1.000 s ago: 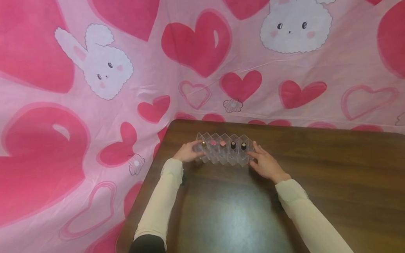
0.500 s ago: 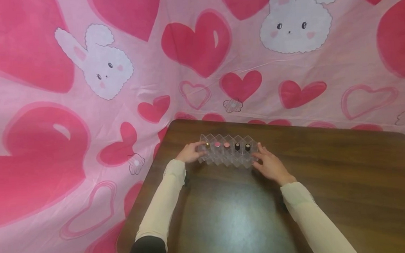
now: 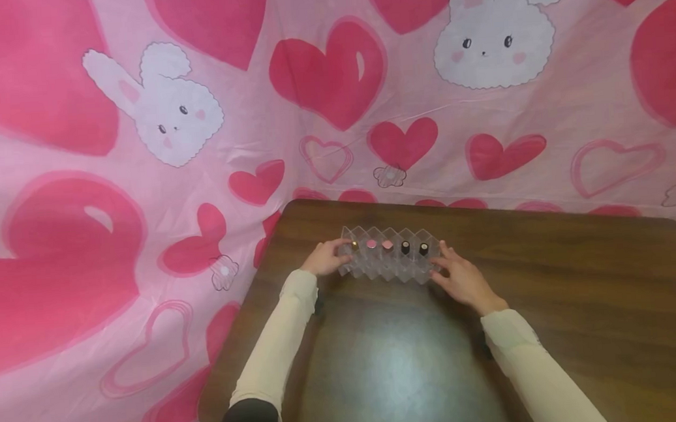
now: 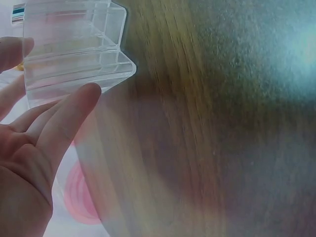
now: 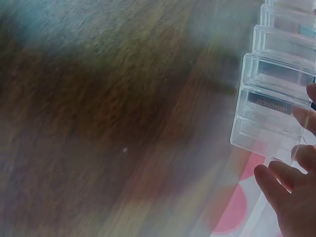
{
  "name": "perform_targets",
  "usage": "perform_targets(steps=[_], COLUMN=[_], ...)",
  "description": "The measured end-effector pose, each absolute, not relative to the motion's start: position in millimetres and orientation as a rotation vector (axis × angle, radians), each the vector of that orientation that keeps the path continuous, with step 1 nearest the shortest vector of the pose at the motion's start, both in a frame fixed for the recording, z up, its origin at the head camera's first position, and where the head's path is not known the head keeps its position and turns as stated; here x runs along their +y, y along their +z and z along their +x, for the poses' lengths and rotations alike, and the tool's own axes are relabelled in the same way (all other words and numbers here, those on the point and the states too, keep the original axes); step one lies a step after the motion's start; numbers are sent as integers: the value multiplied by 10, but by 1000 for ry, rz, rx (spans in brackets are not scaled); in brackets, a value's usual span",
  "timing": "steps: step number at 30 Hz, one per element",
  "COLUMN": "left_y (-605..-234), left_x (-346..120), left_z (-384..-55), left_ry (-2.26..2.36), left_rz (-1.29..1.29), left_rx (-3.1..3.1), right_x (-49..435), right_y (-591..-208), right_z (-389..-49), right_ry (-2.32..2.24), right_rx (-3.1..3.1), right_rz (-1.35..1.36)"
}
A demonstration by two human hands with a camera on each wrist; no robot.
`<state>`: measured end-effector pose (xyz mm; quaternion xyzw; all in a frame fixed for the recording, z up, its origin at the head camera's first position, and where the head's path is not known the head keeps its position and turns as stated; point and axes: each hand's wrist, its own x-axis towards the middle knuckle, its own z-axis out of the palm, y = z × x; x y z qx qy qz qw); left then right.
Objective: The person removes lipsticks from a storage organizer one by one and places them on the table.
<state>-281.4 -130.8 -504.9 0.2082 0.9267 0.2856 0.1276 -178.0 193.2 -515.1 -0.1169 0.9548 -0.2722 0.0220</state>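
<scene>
Between my two hands is a clear acrylic lipstick organizer [image 3: 386,268] with zigzag edges, near the far left part of the table. Its row of slots holds a gold-topped tube [image 3: 355,245], two pink-topped tubes [image 3: 372,244] and two black-topped tubes [image 3: 406,247]. My left hand [image 3: 324,260] grips the left end; in the left wrist view, fingertips [image 4: 90,92] lie along the organizer's side wall. The right hand [image 3: 465,282] holds the opposite end, thumb toward me and fingers around the corner. A dark label with pale lettering [image 5: 269,103] shows through the clear wall.
The brown wooden table [image 3: 585,298] has rounded corners and a bright glare patch near the front. A pink cloth with red hearts and white rabbits [image 3: 328,74] hangs along its left and back edges.
The organizer has shifted to the right and slightly toward me, with both hands moving along at its ends. The tubes stay in their slots.
</scene>
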Motion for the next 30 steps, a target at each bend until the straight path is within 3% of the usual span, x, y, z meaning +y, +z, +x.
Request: perform_targets(steps=[30], left_y=[-5058], left_x=[-1080], left_z=[-2522], left_ry=[876], left_rz=[610], left_rx=[2646], right_x=[2219], right_y=[-5237], right_z=[-1512], right_ry=[-955], right_rx=[2993], right_rz=[-352])
